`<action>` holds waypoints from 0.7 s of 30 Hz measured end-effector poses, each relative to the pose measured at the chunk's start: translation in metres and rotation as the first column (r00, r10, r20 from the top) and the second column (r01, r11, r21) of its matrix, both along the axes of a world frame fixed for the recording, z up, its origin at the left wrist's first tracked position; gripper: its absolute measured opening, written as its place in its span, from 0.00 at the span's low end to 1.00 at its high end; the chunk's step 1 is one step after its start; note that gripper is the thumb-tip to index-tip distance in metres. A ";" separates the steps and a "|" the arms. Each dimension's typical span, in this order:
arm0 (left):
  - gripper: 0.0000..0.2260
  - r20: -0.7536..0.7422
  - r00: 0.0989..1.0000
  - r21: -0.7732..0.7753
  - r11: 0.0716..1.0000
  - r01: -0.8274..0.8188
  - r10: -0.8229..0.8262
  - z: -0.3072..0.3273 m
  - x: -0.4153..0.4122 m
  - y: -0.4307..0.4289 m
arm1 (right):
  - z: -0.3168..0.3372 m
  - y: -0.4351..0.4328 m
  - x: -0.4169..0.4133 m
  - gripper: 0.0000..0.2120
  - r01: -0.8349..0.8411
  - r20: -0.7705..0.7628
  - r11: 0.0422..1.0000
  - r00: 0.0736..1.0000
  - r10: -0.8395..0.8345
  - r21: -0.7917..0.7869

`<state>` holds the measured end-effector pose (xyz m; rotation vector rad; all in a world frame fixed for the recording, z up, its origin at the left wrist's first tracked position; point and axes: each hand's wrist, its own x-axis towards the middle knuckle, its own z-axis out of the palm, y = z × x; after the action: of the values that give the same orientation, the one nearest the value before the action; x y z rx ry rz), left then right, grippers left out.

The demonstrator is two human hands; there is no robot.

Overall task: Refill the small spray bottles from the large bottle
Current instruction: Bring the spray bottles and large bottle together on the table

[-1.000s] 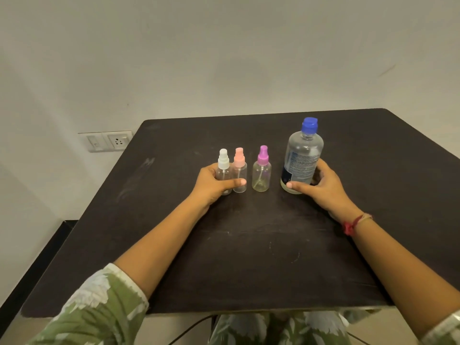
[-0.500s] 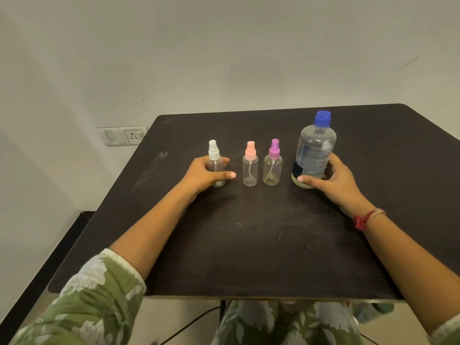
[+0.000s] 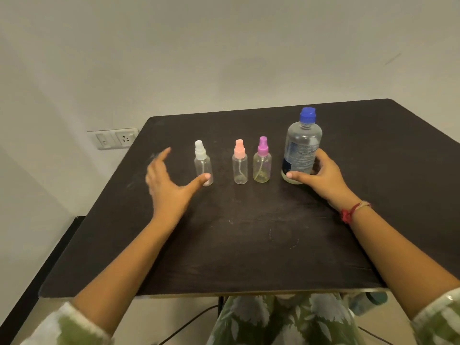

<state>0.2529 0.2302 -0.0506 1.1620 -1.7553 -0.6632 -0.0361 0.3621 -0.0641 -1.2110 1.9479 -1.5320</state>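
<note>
Three small clear spray bottles stand upright in a row on the dark table (image 3: 249,245): a white-capped one (image 3: 202,164), a pink-capped one (image 3: 240,165) and a purple-capped one (image 3: 262,164) with a little yellowish liquid at its bottom. To their right stands the large clear bottle (image 3: 301,150) with a blue cap and a printed label. My left hand (image 3: 169,185) is spread beside the white-capped bottle, thumb tip in front of its base, fingers apart from it. My right hand (image 3: 321,175) grips the large bottle low down, thumb in front.
The table's front edge runs just above my lap. A wall socket and switch plate (image 3: 114,139) sits on the wall at the table's far left corner. A dark ledge (image 3: 37,282) runs along the floor at the left.
My left hand has let go of the white-capped bottle, which it had slid left away from the pink one, and has opened out to the left. My right hand stays on the large bottle.
</note>
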 end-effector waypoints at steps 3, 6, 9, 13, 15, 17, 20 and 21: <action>0.29 0.025 0.994 -0.239 0.965 0.105 -0.102 0.009 -0.008 0.033 | 0.000 0.000 -0.001 0.31 0.000 0.001 1.000 1.000 0.000 -0.005; 0.21 0.176 0.966 -0.436 0.865 0.248 -0.188 0.024 -0.040 0.051 | 0.000 0.001 -0.001 0.30 0.002 0.008 1.000 1.000 -0.002 -0.013; 0.22 0.378 0.925 -0.555 0.787 0.267 -0.047 0.049 -0.083 0.051 | -0.001 0.002 -0.001 0.30 0.005 0.012 1.000 1.000 -0.005 -0.016; 0.26 0.742 0.661 -0.354 0.901 0.252 0.107 0.082 -0.130 0.035 | -0.002 0.003 -0.002 0.30 0.002 0.001 1.000 1.000 -0.002 -0.018; 0.25 0.818 0.570 -0.249 0.942 0.223 0.081 0.087 -0.142 0.025 | -0.002 0.003 -0.002 0.30 -0.001 0.006 1.000 1.000 0.001 -0.024; 0.23 0.850 0.523 -0.194 0.959 0.205 0.060 0.085 -0.148 0.016 | -0.003 0.002 -0.002 0.31 -0.004 0.011 1.000 1.000 0.004 -0.023; 0.22 0.859 0.509 -0.179 0.964 0.198 0.055 0.080 -0.151 0.011 | -0.002 0.002 -0.004 0.32 -0.007 0.010 1.000 1.000 0.007 -0.021; 0.22 0.855 0.515 -0.187 0.962 0.199 0.060 0.078 -0.150 0.010 | -0.002 0.002 -0.004 0.32 -0.007 0.009 1.000 1.000 0.007 -0.021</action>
<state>0.1028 0.2404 0.0271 1.3318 -2.6351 0.2242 -0.0404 0.3644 -0.0665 -1.2158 1.9249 -1.5556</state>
